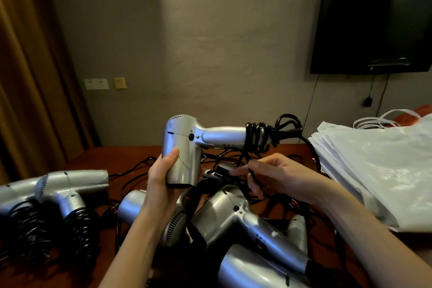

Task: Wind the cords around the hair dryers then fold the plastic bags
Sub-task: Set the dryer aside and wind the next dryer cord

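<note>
A silver hair dryer (183,147) is held up above the middle of the dark red-brown table (131,154), its barrel pointing down and its handle sticking out to the right. The left hand (163,177) grips the barrel from the left, thumb lying across the near face and fingers curled round the far side. A black cord (259,138) is coiled in several turns around the far end of the handle, with a few loose loops poking out to the right of the coils. From there the cord drops down to the right hand (271,177), which pinches it between thumb and curled fingers just below and right of the handle, the fingers closed together on the strand.

Below the hands, near the camera, lies a heap of more silver dryers (224,215) among tangled black cords. On the near left two wound dryers (70,194) lie side by side, their handles wrapped in black coils. On the right sits a stack of white plastic bags (378,166), its handles curling up at the far edge beside something orange.

Behind the table is a grey wall with a dark television (374,25) mounted far right, wall sockets (97,83) far left, and a brown curtain (28,65) along the left edge
</note>
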Action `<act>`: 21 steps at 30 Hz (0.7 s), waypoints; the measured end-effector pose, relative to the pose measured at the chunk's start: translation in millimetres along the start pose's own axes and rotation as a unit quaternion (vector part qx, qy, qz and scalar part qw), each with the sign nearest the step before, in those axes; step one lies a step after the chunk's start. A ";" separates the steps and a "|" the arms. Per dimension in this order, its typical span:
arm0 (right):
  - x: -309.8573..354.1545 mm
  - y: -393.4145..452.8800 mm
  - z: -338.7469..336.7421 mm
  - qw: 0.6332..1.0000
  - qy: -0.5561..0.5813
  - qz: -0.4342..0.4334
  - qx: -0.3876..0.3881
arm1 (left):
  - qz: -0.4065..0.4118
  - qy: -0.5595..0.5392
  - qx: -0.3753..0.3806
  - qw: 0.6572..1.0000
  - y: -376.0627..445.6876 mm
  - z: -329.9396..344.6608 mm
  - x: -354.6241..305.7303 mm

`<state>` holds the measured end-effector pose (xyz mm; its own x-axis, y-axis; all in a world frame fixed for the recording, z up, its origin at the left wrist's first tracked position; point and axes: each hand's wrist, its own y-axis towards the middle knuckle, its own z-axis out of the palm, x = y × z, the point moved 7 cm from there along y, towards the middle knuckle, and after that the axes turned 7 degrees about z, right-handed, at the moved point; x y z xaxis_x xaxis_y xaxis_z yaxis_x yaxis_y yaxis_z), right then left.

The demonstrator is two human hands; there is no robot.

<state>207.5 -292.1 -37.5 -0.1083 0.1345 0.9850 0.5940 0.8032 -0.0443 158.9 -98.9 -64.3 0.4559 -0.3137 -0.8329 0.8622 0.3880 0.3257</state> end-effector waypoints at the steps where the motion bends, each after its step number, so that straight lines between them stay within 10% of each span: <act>1: 0.4 0.1 -2.0 0.998 -0.052 0.009 -0.032 | -0.004 0.002 0.010 1.000 -0.6 0.8 0.3; 7: -14.4 -2.8 -30.7 0.967 -0.161 0.116 -0.158 | 0.002 0.051 0.038 0.998 4.9 -6.7 -5.9; 15: -12.5 -6.0 -42.0 0.995 -0.034 0.083 -0.039 | 0.033 0.165 0.057 0.984 8.2 -11.4 -0.3; 21: 19.5 -25.2 -47.4 0.971 -0.143 0.071 -0.178 | 0.119 0.285 0.059 0.949 4.2 -8.7 -12.5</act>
<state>228.2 -337.1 -9.3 -0.1920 0.4266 0.8838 0.8520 0.5194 -0.0656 154.9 -85.8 -56.5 0.4763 0.3047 -0.8248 0.7835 0.2788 0.5554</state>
